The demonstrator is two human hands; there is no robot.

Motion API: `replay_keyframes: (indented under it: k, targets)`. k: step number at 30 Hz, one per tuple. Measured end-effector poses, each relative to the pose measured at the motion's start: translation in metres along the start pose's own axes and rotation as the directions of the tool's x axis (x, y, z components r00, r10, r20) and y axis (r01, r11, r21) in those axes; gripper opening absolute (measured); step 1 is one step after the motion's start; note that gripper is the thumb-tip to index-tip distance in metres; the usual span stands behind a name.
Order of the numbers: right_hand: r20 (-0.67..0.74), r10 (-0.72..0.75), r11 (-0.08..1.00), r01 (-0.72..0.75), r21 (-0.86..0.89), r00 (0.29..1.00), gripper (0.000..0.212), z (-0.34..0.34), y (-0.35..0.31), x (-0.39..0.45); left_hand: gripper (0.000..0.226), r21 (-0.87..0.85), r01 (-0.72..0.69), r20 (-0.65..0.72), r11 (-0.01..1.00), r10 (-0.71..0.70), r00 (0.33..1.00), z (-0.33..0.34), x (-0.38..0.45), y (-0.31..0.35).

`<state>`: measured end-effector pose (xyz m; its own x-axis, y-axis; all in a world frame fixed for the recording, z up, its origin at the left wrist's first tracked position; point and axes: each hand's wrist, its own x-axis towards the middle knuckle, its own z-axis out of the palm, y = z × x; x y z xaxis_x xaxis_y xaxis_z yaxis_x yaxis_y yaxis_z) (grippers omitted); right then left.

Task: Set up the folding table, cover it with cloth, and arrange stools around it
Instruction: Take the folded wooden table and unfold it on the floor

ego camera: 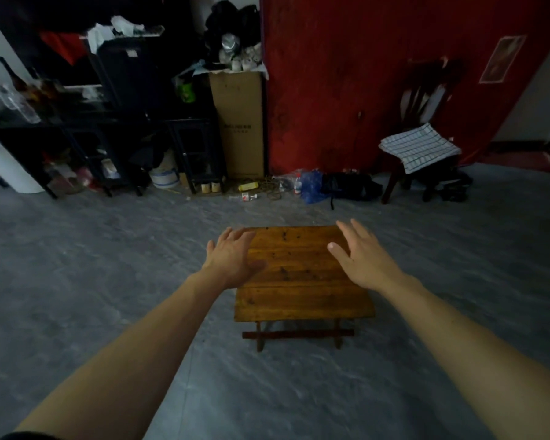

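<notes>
A small wooden folding table stands unfolded on the grey floor in the middle of the view, its crossed legs showing under the near edge. My left hand hovers over the table's left edge, fingers spread, holding nothing. My right hand hovers over the right side of the tabletop, also open and empty. Whether either hand touches the wood cannot be told. A white checked cloth lies folded on the seat of a dark wooden chair at the back right, against the red wall.
Black shelving crammed with bottles and bags fills the back left. A tall cardboard box stands beside it. Bottles, a blue bag and dark bags litter the floor along the red wall. Grey floor surrounds the table.
</notes>
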<state>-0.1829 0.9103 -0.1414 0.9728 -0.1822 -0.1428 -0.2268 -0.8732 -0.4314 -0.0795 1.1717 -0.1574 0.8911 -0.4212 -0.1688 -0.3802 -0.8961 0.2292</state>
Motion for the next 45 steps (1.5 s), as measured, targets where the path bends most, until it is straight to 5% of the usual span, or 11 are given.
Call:
replay_keyframes:
  k: [13,18,27,39,45]
  targets:
    - [-0.066,0.136,0.991,-0.136,0.001,0.988,0.073,0.052,-0.099,-0.035,0.085,0.089,-0.215,0.018,0.972,0.215,0.977,-0.061,-0.011,-0.132]
    - [-0.088,0.209,0.977,-0.211,-0.015,0.974,0.071,0.050,-0.111,-0.057,0.080,0.054,-0.282,0.039,0.958,0.280,0.959,-0.061,-0.014,-0.133]
    - [-0.213,0.329,0.941,-0.337,-0.003,0.920,0.075,0.025,-0.082,-0.129,0.083,-0.092,-0.455,0.039,0.886,0.460,0.887,-0.038,-0.020,-0.059]
    - [-0.206,0.655,0.754,-0.646,0.116,0.727,0.077,0.025,0.051,-0.241,0.067,-0.037,-0.602,0.204,0.798,0.596,0.777,0.034,-0.046,0.110]
    - [-0.244,0.652,0.752,-0.654,0.081,0.718,0.076,-0.008,0.112,-0.279,0.077,0.002,-0.520,0.254,0.854,0.502,0.826,0.051,-0.058,0.208]
